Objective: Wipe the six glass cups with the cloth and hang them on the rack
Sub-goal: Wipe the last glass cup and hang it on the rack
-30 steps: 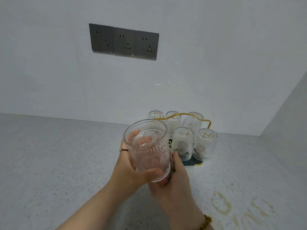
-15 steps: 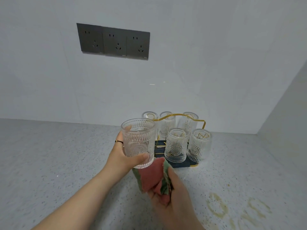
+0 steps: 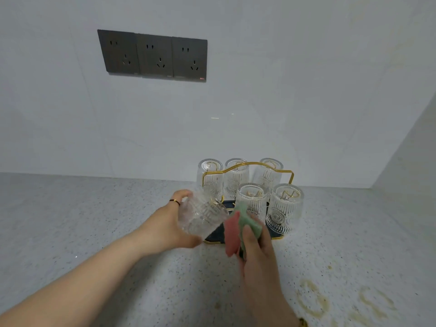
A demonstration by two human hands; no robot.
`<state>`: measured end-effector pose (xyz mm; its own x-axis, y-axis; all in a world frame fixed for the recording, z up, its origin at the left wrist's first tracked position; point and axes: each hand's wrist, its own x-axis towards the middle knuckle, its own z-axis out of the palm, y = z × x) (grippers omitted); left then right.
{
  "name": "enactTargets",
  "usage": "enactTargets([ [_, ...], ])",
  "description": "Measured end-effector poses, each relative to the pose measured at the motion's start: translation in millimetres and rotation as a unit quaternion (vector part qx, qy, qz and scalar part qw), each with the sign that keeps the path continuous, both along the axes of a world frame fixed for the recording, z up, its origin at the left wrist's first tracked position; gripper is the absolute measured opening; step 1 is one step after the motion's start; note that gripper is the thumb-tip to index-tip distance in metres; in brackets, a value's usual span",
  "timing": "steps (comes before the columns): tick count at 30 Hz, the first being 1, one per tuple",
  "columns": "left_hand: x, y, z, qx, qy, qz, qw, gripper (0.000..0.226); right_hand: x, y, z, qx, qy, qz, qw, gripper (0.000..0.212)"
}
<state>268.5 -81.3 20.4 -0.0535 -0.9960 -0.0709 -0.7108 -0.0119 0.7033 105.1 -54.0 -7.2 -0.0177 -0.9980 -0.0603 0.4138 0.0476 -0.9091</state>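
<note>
While left hand (image 3: 168,228) grips cup (image 3: 203,217), cloth (image 3: 244,228) sits beside.

Speckled counter (image 3: 99,232), rack (image 3: 213,238) on it.

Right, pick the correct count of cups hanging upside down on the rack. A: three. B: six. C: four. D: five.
D: five upturned cups sit on the rack, three behind and two in front, while the left hand holds the sixth cup off the rack and the right hand grips the cloth.
</note>
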Motion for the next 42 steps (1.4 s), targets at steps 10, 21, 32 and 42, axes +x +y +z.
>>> enactTargets([
  [10, -0.4, -6.3, 18.2, 0.016, -0.021, -0.067, 0.997, 0.083, 8.4, -19.6, -13.7, -0.033, 0.182, 0.000, 0.983, 0.027],
  [21, -5.4, 1.8, 23.5, -0.141, 0.155, 0.062, 0.976, 0.067, 5.5, -13.2, -5.0, 0.028, 0.010, 0.023, 0.999, 0.006],
  [32, -17.8, -37.7, 47.6, -0.116, -0.091, 0.022, 0.989, 0.060, -17.0, -5.9, -20.8, 0.122, -0.160, -0.028, 0.979, 0.015],
  [42, -39.6, -62.0, 16.2, -0.034, -0.177, -0.020, 0.983, 0.063, -28.8, -4.0, -31.6, 0.139, -0.192, -0.012, 0.971, 0.017],
])
